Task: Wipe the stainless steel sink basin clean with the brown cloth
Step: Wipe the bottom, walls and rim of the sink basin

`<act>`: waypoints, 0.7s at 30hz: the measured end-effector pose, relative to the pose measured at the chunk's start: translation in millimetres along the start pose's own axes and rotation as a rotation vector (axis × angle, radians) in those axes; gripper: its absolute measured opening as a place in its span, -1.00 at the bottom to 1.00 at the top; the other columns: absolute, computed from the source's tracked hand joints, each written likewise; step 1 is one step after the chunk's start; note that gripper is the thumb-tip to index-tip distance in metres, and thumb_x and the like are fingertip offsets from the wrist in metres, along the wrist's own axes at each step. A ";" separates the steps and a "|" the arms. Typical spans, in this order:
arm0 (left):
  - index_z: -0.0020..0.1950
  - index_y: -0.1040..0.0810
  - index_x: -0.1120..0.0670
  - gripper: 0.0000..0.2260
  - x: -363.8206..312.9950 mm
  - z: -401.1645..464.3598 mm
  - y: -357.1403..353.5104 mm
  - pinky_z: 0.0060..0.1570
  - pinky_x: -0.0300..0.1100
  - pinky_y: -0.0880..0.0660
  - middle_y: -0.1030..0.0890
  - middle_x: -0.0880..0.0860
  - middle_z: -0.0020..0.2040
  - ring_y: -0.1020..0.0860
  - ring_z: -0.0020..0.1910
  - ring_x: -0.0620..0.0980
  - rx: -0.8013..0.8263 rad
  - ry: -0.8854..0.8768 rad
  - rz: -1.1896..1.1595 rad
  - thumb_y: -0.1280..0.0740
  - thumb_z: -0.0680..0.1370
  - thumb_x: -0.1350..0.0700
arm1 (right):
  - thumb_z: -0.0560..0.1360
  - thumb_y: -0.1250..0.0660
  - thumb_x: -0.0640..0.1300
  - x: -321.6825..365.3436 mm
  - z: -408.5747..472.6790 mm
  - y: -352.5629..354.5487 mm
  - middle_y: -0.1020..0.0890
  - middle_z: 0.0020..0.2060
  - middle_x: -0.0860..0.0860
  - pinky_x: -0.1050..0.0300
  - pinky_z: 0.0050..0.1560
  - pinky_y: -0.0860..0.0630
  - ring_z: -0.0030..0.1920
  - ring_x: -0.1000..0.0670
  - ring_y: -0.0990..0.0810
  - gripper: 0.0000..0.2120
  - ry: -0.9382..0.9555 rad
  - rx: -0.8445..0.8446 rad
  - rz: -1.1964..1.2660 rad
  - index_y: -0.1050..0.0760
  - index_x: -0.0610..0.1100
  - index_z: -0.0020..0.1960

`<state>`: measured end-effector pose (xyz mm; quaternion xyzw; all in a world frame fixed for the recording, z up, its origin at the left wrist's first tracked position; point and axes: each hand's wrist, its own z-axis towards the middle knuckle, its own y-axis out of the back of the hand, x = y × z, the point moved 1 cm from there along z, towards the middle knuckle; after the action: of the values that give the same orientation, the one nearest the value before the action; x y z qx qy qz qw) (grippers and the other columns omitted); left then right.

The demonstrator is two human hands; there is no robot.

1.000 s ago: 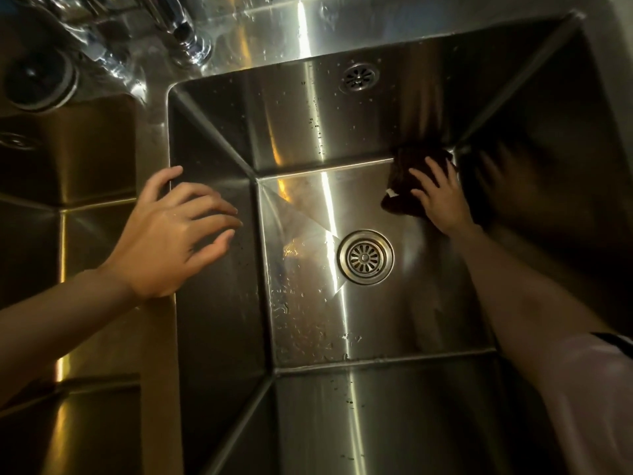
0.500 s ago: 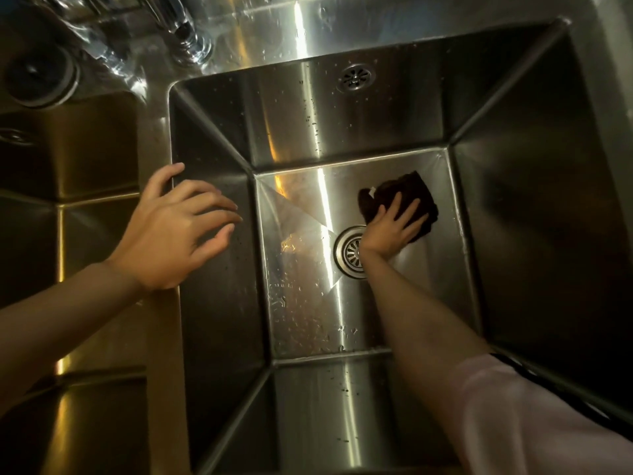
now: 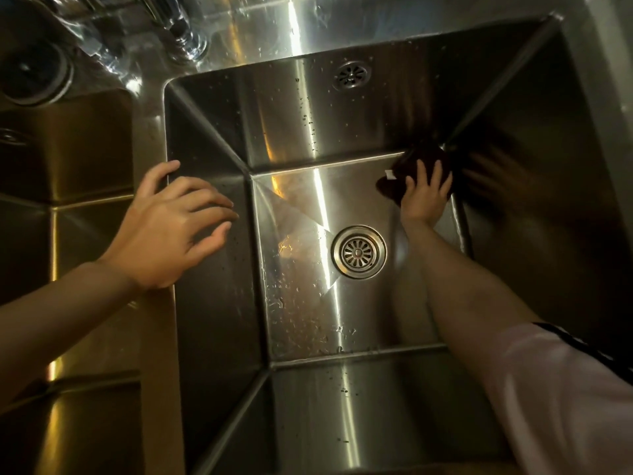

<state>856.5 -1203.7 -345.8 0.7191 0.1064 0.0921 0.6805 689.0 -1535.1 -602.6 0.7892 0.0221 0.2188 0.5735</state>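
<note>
The deep stainless steel sink basin (image 3: 301, 323) fills the middle of the view, its floor wet with droplets. The dark brown cloth (image 3: 416, 166) lies bunched in the basin's far right corner, a small white tag on its left edge. My right hand (image 3: 423, 197) presses flat on the cloth, fingers spread over it, arm reaching down into the basin. My left hand (image 3: 171, 231) rests on the divider at the basin's left rim, fingers apart and curled over the edge, holding nothing.
A round drain strainer (image 3: 358, 252) sits in the basin floor, just left of my right forearm. An overflow grille (image 3: 352, 75) is on the back wall. A faucet base (image 3: 186, 36) stands at the top left. A second basin (image 3: 68, 159) lies to the left.
My right hand has slid the cloth from beside the drain back up and right into the far right corner. My left hand has stayed on the rim.
</note>
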 end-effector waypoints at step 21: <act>0.09 -0.66 0.04 -0.62 -0.8 0.0 -0.6 0.43 0.06 -0.03 -0.65 0.01 0.08 -0.51 0.20 0.06 -0.049 -0.008 -0.041 -0.09 0.59 -0.08 | 0.66 -0.03 -0.02 43.9 13.2 2.9 0.02 0.57 -0.07 -0.18 0.48 -0.08 0.53 -0.30 0.12 -0.51 -0.211 0.053 0.100 -0.05 -0.03 0.56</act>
<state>855.7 -1203.9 -346.4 0.7003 0.1162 0.0780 0.7000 733.0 -1535.4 -589.1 0.8229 -0.0720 0.1621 0.5399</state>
